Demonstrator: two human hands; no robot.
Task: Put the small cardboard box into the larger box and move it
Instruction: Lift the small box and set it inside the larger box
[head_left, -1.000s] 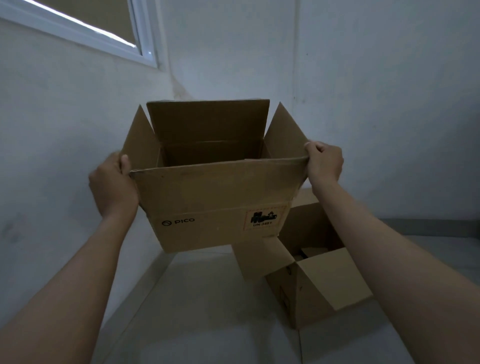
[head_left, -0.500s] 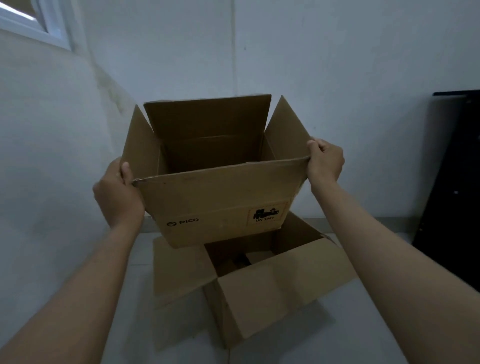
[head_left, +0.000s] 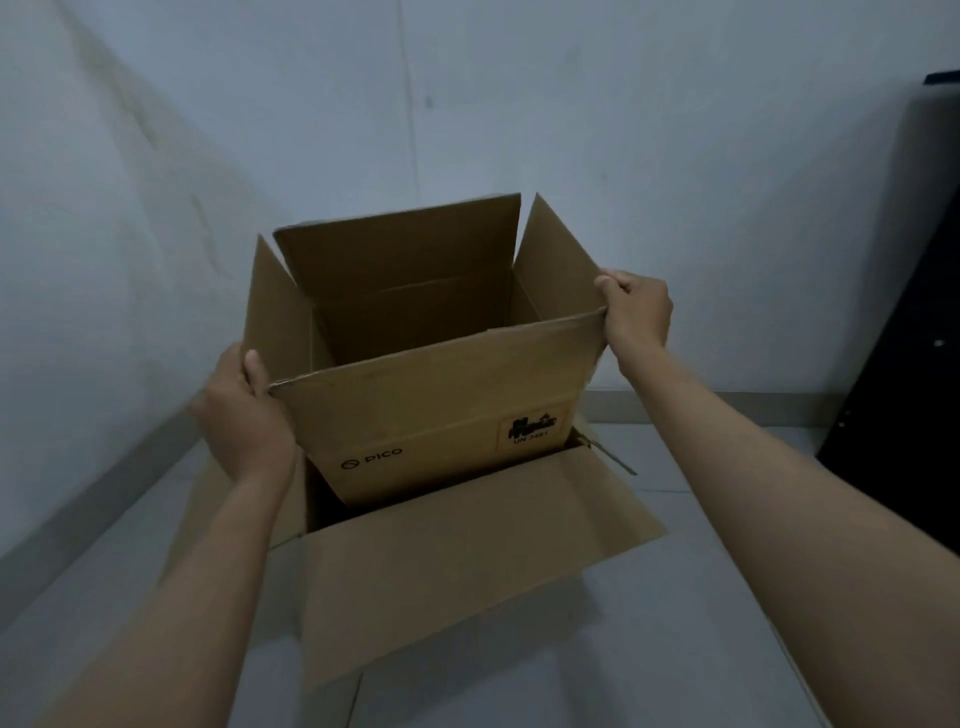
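Observation:
I hold the small cardboard box (head_left: 431, 415), marked PICO, by its two upper front corners. Its top flaps stand open and it looks empty inside. My left hand (head_left: 244, 415) grips the left corner and my right hand (head_left: 636, 312) grips the right corner. The small box's bottom dips into the mouth of the larger cardboard box (head_left: 457, 566), which sits on the floor with its flaps spread outward. The larger box's inside is hidden by the small box.
White walls meet in a corner behind the boxes, with a grey skirting along the left. A dark panel (head_left: 904, 338) leans against the wall at the right. Pale grey floor tiles (head_left: 675, 623) surround the larger box.
The small box has come down and over the larger box, its bottom now in the opening. My view has swung right and down; the window is out of sight.

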